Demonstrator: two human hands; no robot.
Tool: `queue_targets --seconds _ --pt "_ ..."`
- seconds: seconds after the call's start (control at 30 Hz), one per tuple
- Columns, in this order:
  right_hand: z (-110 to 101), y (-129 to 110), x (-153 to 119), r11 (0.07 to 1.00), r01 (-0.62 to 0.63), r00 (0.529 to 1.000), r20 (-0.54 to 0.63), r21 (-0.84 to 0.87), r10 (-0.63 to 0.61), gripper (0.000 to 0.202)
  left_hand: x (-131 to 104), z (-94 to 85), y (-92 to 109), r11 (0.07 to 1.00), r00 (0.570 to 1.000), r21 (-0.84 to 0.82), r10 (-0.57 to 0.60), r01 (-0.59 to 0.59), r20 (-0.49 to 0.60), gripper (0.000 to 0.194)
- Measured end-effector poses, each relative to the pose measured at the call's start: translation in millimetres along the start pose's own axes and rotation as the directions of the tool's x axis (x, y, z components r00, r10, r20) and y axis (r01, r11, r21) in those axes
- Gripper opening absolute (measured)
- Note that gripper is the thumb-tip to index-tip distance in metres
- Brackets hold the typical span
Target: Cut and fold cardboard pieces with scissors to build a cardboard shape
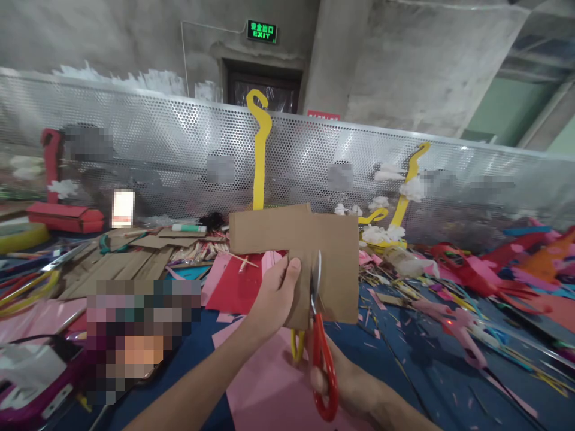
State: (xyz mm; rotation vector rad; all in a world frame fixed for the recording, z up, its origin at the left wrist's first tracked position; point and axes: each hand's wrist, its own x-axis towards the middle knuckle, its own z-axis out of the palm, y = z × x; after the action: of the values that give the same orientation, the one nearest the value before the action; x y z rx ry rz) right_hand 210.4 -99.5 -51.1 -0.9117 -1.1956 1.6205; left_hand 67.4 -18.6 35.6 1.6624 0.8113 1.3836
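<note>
My left hand (281, 290) grips a piece of brown cardboard (336, 269) by its lower left part, thumb on the front face. My right hand (336, 374) holds scissors (326, 371) with a red handle, fingers through the loops. Their blades point up and stand parted along a slit in the cardboard, the front blade showing over its face. A wide strip of the cardboard reaches out to the upper left. Beside my right fingers is a yellow loop (297, 344); whether it belongs to the scissors I cannot tell. Pink paper (269, 371) lies beneath my hands.
A perforated metal screen (179, 143) runs along the back. Before it stand a yellow hooked strip (259, 155) and a red hooked piece on a red box (65, 216). Cardboard pieces (117, 263) and a glue stick (188, 228) lie left; paper scraps and pink cut-outs (462, 329) lie right.
</note>
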Motion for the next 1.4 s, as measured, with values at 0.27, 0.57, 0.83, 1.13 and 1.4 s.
queue_targets --seconds 0.27,0.57,0.83,1.13,1.4 --pt "7.7 -3.4 3.3 0.998 0.064 0.997 -0.048 0.026 -0.063 0.063 -4.3 3.4 3.0 1.0 0.998 0.006 -0.01 0.01 -0.069 0.035" --pt "4.0 -2.9 8.0 0.976 0.102 0.988 -0.092 -0.193 -0.122 0.068 -5.9 6.3 4.7 0.997 0.995 -0.072 -0.033 0.027 -0.095 0.033" --pt "12.7 -7.3 6.1 0.959 0.124 0.969 -0.175 -0.255 -0.172 0.06 -6.4 6.7 4.0 1.0 0.996 -0.025 -0.016 0.014 -0.082 0.032" --pt "14.6 -27.0 -2.2 0.94 0.1 0.992 -0.04 -0.325 -0.119 0.051 -4.2 5.5 5.0 1.0 0.995 -0.022 -0.012 0.01 -0.095 0.03" --pt "17.7 -26.7 0.1 0.938 0.114 0.991 -0.023 -0.327 -0.129 0.042 -0.1 -1.1 6.9 0.999 0.986 0.041 0.029 -0.023 -0.167 0.028"
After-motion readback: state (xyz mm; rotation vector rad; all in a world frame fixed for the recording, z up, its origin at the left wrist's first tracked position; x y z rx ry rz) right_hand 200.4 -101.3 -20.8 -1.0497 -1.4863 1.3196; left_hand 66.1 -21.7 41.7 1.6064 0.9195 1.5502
